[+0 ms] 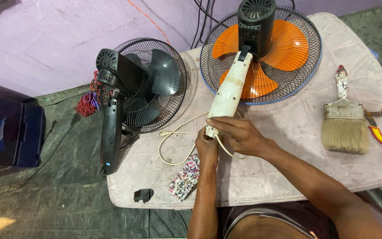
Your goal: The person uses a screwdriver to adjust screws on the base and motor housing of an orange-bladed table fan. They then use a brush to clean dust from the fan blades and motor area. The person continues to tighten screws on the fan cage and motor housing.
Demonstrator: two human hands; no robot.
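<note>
Head view, reading left to right: at nine o'clock a black box sits on the floor. Next, a black fan lies on the pale table, red and purple wires spilling from its motor housing. At six o'clock a floral cloth lies by the left hand, which is closed around the lower end of the white fan stem. The right hand curls over that same end, gripping it where the white cord loops out. Its orange-bladed fan rests at twelve o'clock. At three o'clock lie a paintbrush and red-handled pliers.
</note>
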